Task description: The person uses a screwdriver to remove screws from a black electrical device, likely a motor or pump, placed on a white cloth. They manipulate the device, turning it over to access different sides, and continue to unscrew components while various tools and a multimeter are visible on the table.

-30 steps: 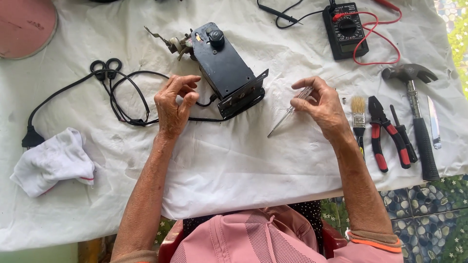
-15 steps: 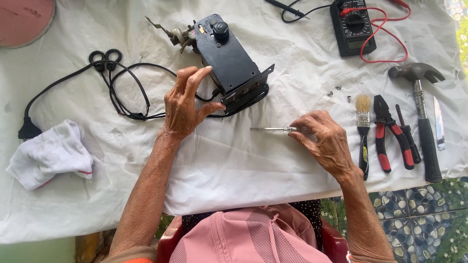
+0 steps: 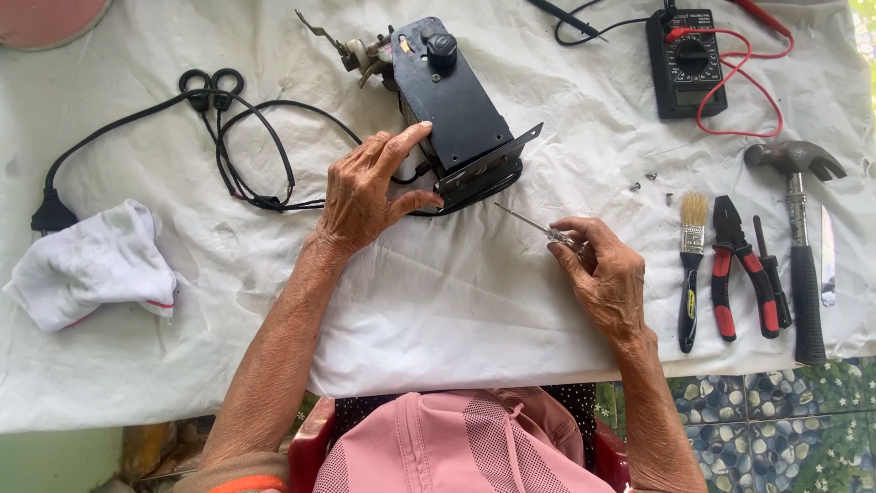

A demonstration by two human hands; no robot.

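Black control unit [image 3: 456,110] lies near the far edge of the bench [image 3: 274,301], mid-width, on a white cloth cover, angled w/ its bracket end toward the person. Black power cord [image 3: 246,146] loops off to the left, plug [image 3: 50,217] near the left edge.

Left hand [image 3: 365,187]: grip narrow, fingers and thumb pinching the unit's near-left side by the bracket. Right hand [image 3: 607,274]: grip closed on a slim screwdriver [image 3: 534,225], held at the handle, tip pointing up-left at the bracket end, just short of it, not touching.

Doing the step well (judgement):
- Keep left hand pressing the unit flat; it sits skewed and could pivot under tip load.
- Line the shaft up w/ the fastener axis before applying force; a slanted approach may slip off the head.
- Shaft is thin; use light torque, fingertips only.
- Keep cord loops clear of the bracket end.
- Loose screws [image 3: 650,183] lie right of the unit; don't sweep them w/ the right forearm.

Also present, right side: multimeter [image 3: 689,64] w/ red leads, paintbrush [image 3: 691,265], red-handled pliers [image 3: 744,265], hammer [image 3: 801,246]. White rag [image 3: 91,265] near left edge.
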